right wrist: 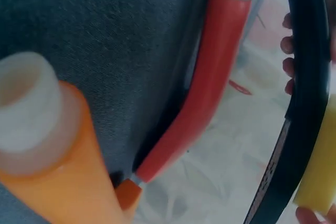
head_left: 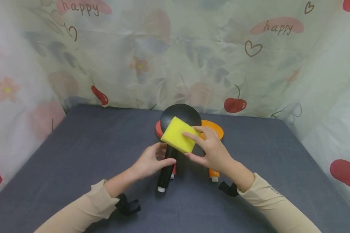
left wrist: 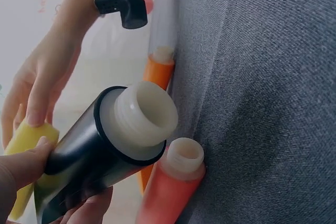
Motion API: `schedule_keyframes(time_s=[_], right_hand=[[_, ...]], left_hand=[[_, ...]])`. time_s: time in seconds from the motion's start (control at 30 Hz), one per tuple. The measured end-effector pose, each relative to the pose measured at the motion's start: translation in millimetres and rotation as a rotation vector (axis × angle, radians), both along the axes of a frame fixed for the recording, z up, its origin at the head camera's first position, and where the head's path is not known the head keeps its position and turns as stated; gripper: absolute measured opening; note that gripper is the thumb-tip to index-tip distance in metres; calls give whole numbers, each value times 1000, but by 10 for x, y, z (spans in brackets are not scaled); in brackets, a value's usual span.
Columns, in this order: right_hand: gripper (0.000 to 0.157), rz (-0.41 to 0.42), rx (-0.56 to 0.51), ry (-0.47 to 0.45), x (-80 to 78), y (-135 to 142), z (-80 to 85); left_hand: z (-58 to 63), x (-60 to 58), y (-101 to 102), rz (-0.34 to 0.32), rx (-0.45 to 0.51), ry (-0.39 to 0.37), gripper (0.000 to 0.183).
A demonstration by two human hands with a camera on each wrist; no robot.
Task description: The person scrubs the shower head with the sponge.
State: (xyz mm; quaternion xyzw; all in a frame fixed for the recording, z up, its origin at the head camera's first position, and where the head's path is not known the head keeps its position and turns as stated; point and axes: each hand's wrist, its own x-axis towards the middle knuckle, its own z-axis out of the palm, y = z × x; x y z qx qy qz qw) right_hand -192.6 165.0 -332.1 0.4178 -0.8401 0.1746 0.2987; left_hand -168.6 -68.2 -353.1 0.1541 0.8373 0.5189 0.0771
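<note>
1. Left grip [head_left: 153, 161] curls around the handle [head_left: 165, 174] of a black pan [head_left: 182, 111], whose bowl points to 1 o'clock.
2. Right grip [head_left: 211, 149] pinches a yellow sponge [head_left: 178, 134] before the bowl's 6 o'clock edge.
3. On the table [head_left: 105, 149], a red pan [head_left: 158, 130] shows near 8 o'clock, an orange pan [head_left: 215, 127] at 3.

Pans: three (one black pan [head_left: 179, 111], one red pan [head_left: 158, 129], one orange pan [head_left: 214, 127])
Yellow sponge [head_left: 178, 134]: one
Hands: two, left hand [head_left: 150, 160] and right hand [head_left: 213, 148]
Black wrist mounts [head_left: 129, 206]: two
Table [head_left: 105, 155]: one
"happy" prints [head_left: 279, 26]: two
</note>
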Motion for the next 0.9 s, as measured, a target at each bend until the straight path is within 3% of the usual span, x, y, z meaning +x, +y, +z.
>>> schedule_keyframes(time_s=[0.13,0.37,0.43,0.6,0.67,0.73,0.9], right_hand=[[55,-6,8,18,-27,35,-17],[56,-192,-122,-98,-97,126,-25],[52,-160,-124,-82,-94,121,-36],[46,22,-30,50,-60,78,-74],[46,34,-6,69,-61,86,-78],[46,3,-22,52,-77,113,-73],[54,-164,-148,-47,-149,192,-75]], left_hand=[[0,3,-7,7,11,-23,61],[-16,-8,-11,14,39,-57,58],[-17,-6,-11,14,40,-55,58],[-17,1,-10,11,30,-44,61],[-15,3,-12,7,30,-44,62],[-12,2,-15,4,39,-51,62],[-7,6,-25,-5,67,-72,60]])
